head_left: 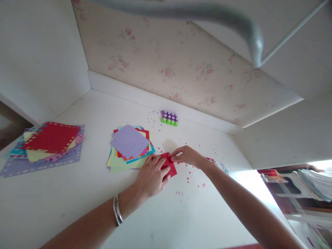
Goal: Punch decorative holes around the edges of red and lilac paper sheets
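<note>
While the left hand (153, 174) lies over the left part of the red paper (172, 170), the right hand (187, 155) comes to it from the other side, at its upper right edge, so the paper is between the two hands, a little right of the middle of the frame. Both hands touch it, and neither is clearly nearer; because fingers cover much of it, I cannot tell its long axis. The left grip is spread and rests on top, whereas in the right grip the thumb and fingertips are drawn together at a small dark red object (170, 159); whether they pinch this or only the paper edge, I cannot tell. Just to the left is a stack of coloured sheets (129, 141), and at the far left a pile of sheets with holes along the edges (53, 136). Small purple and green pieces (169, 118) stand in rows above the hands. Red bits (188, 180) are scattered on the white worktop (90, 190). Flowered wallpaper (166, 58) rises behind, and shelves with papers (298, 186) appear at lower right.
</note>
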`<state>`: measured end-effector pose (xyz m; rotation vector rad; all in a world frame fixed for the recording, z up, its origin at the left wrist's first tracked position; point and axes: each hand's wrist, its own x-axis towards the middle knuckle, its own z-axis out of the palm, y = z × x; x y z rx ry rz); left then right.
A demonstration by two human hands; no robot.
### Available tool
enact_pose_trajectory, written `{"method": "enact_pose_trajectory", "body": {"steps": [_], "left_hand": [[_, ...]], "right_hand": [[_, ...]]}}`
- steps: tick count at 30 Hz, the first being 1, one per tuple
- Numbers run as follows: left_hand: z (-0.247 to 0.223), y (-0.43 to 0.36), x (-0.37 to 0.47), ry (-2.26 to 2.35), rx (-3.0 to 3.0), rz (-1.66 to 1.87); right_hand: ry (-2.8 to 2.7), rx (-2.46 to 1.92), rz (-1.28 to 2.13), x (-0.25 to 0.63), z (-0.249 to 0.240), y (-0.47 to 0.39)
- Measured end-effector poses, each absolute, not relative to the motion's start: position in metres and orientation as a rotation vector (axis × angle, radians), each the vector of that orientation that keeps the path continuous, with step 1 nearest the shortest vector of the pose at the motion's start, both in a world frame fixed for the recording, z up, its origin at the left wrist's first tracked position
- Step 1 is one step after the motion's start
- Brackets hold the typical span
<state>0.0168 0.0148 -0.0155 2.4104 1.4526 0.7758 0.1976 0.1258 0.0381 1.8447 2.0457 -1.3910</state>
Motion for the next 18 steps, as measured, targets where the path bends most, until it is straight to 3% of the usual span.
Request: {"method": "enact_pose_trajectory", "body": {"steps": [5,18], "left_hand": [[-0.015,0.014,0.018,1.455,2.412,0.783],[-0.024,0.016,0.019,1.403,2.44,0.772]], "right_hand": [[2.002,1.725,-1.577,0.211,0.041,0.123],[2.567,1.802,-0.734,0.237,0.045,0.073]]}}
